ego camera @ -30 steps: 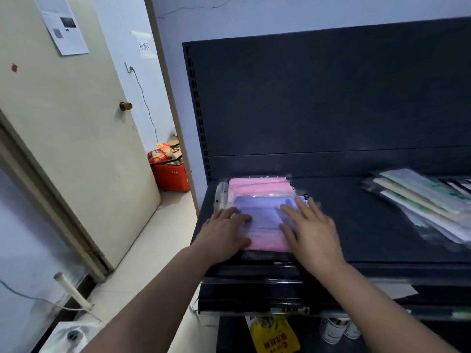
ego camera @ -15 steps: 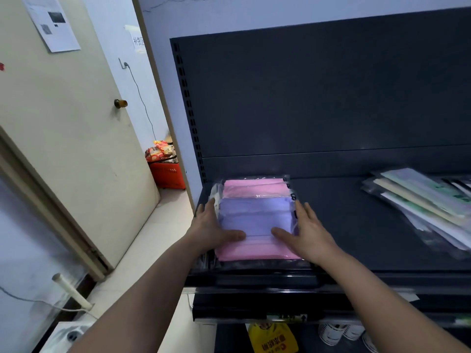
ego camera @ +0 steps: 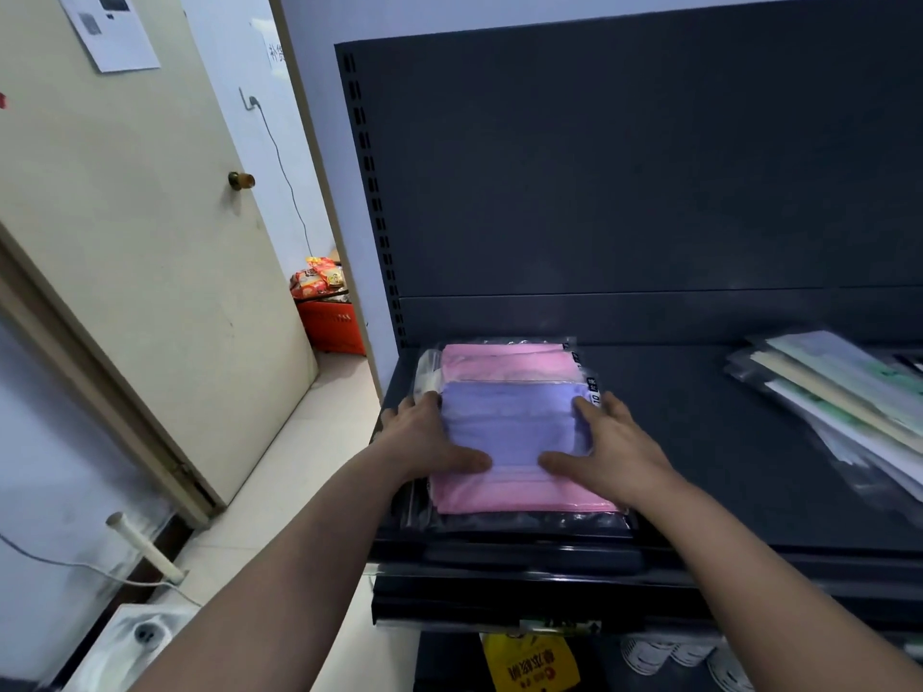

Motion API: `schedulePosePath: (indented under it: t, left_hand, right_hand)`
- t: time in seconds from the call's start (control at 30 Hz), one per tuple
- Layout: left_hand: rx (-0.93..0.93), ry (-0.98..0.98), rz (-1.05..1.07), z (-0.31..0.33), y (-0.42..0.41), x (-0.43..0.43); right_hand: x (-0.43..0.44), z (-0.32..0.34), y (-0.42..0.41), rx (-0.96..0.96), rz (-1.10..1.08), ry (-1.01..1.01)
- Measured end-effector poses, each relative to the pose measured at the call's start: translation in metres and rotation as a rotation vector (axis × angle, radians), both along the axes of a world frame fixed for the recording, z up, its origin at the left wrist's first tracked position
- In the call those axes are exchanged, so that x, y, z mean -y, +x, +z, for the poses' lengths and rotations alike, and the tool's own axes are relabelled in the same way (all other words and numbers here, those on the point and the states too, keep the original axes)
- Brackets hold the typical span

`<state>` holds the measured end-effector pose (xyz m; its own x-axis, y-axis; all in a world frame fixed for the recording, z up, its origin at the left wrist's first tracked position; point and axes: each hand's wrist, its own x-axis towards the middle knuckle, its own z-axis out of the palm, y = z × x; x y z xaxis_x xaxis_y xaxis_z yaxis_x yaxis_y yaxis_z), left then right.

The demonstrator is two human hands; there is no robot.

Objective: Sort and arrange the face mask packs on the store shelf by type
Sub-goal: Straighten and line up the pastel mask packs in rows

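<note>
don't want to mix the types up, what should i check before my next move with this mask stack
1. Hands placed: ok, left hand and right hand flank the stack, thumbs on the purple pack.
2. One colour per stack: not ok, the purple pack lies on pink packs.
3. Edges aligned: not ok, pink shows behind and in front of the purple.
4. Room to set a pack aside: ok, bare shelf beside the stack.
5. Green and white pile: not ok, fanned out.
6. Type on labels: cannot tell, print too small.
</note>
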<state>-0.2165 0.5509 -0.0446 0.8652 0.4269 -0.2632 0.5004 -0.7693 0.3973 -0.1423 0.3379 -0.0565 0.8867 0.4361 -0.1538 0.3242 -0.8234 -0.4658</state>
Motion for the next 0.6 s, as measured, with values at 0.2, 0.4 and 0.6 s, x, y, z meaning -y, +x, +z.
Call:
schedulePosePath:
  t: [0.2,0.4,0.6]
  left_hand:
    - [0.284,0.274,-0.119,0.019,0.027,0.025]
    - [0.4,0.217,-0.385,0.022,0.072,0.092]
    - [0.358,0.201,-0.489,0.022,0.113,0.17]
  right_hand:
    - [0.013,0.01,-0.007,0.317,-0.046,0.02]
    - [0.08,0.012,0.009,0.484,-0.082,-0.143]
    - [0.162,0.012,0.055,0.519,-0.261,-0.324]
